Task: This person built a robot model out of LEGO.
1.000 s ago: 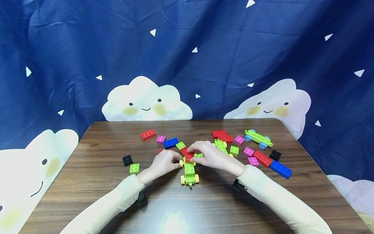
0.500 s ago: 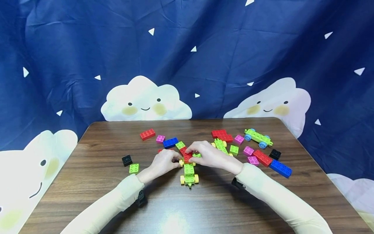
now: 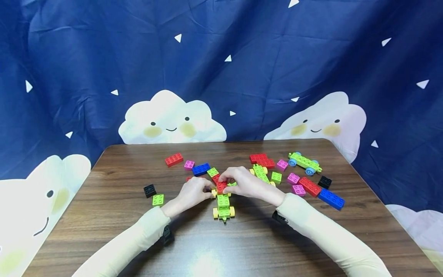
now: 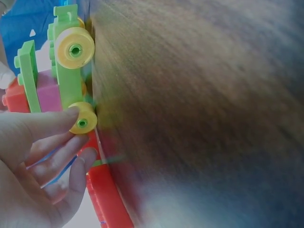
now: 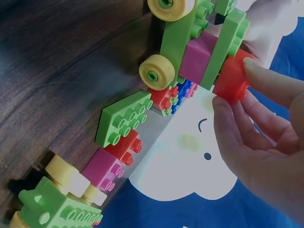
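A green toy car base [image 3: 224,212] with yellow wheels stands mid-table in the head view. A purple brick [image 4: 49,91] sits on it, topped by a green brick [image 4: 29,74]. My right hand [image 3: 247,184] pinches a red brick [image 5: 232,78] between thumb and fingers, at one end of that green brick. In the right wrist view the red brick touches the green one; how firmly they join is unclear. At the car's left side, my left hand [image 3: 194,191] holds the base by a yellow wheel [image 4: 81,118], thumb on the wheel and fingers curled below it.
Just behind the car lie a blue brick [image 3: 201,169] and a small green brick [image 3: 212,172]. A second yellow-wheeled base [image 3: 261,173] is beyond my right hand. Farther right are a blue-wheeled base [image 3: 304,162], a long red brick [image 3: 309,186] and a blue brick [image 3: 331,198].
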The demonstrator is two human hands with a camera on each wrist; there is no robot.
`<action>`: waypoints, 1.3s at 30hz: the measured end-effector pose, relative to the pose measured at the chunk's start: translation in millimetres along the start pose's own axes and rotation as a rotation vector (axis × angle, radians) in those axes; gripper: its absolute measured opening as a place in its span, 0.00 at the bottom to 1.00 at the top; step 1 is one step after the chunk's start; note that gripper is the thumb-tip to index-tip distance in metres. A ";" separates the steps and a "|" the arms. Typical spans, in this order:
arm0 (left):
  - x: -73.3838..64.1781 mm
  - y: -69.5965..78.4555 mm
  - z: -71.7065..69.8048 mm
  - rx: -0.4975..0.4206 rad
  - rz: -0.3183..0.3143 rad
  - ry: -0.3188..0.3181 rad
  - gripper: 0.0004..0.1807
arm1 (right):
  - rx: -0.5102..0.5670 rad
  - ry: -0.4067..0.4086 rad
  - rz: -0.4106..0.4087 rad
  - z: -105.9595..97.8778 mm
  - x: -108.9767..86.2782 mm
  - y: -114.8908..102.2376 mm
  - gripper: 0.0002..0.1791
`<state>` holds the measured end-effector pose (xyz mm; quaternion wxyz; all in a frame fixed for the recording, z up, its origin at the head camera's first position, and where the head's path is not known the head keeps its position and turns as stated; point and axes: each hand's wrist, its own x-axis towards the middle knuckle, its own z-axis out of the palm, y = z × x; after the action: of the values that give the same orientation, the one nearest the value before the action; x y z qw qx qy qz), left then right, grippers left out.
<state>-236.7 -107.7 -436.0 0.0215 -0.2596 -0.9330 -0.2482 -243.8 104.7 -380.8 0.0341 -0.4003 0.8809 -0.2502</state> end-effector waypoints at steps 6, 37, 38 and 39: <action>0.5 -0.6 -0.2 -0.002 -0.006 -0.005 0.09 | -0.009 -0.002 0.005 -1.5 1.4 -2.0 0.15; 0.5 2.3 -0.2 0.043 -0.017 0.012 0.09 | -0.097 -0.050 -0.046 -7.2 3.0 -3.0 0.16; 0.5 2.6 -0.3 0.044 -0.021 0.011 0.09 | -0.099 -0.059 -0.052 -8.0 2.4 -3.2 0.16; 0.6 2.7 -0.2 0.046 -0.025 0.010 0.09 | -0.102 -0.066 -0.056 -8.9 1.7 -3.3 0.16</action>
<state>-235.9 -105.4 -434.5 0.0288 -0.2461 -0.9416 -0.2281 -245.0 105.3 -371.2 0.0355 -0.4340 0.8794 -0.1926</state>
